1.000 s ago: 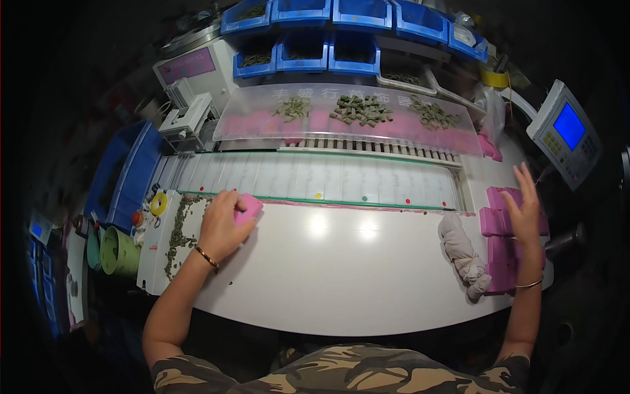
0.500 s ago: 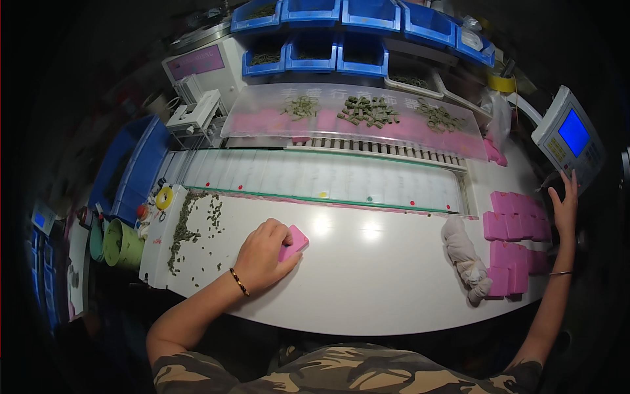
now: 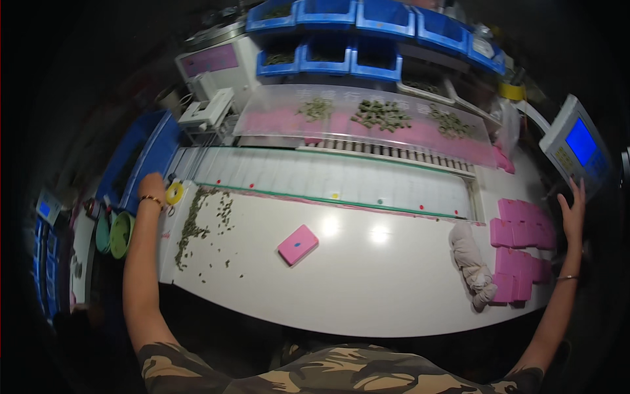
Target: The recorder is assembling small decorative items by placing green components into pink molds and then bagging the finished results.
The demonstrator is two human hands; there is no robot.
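Note:
A pink box-shaped block (image 3: 298, 245) with a small blue mark on top lies alone on the white table, untouched by either hand. My left hand (image 3: 151, 186) is at the far left, beside the large blue bin (image 3: 146, 152) and a yellow tape roll (image 3: 174, 193); its fingers are blurred and mostly hidden. Over on the right, my right hand (image 3: 573, 213) is open, its fingers spread just under the keypad panel (image 3: 577, 146) with the lit blue screen. Whether a fingertip touches the panel I cannot tell. Nothing shows in that hand.
Small green pieces (image 3: 191, 226) are scattered at the table's left. Stacked pink blocks (image 3: 518, 226) and a twisted pale cloth (image 3: 470, 262) lie at the right. A glass-topped strip (image 3: 335, 180) crosses behind, below a clear sheet (image 3: 275, 128) with green heaps. Blue bins (image 3: 384, 20) stand at the back.
My left hand has let go of the pink block and swung left to the blue bin. The block stays on the table. My right hand remains by the panel; the whole view has shifted slightly.

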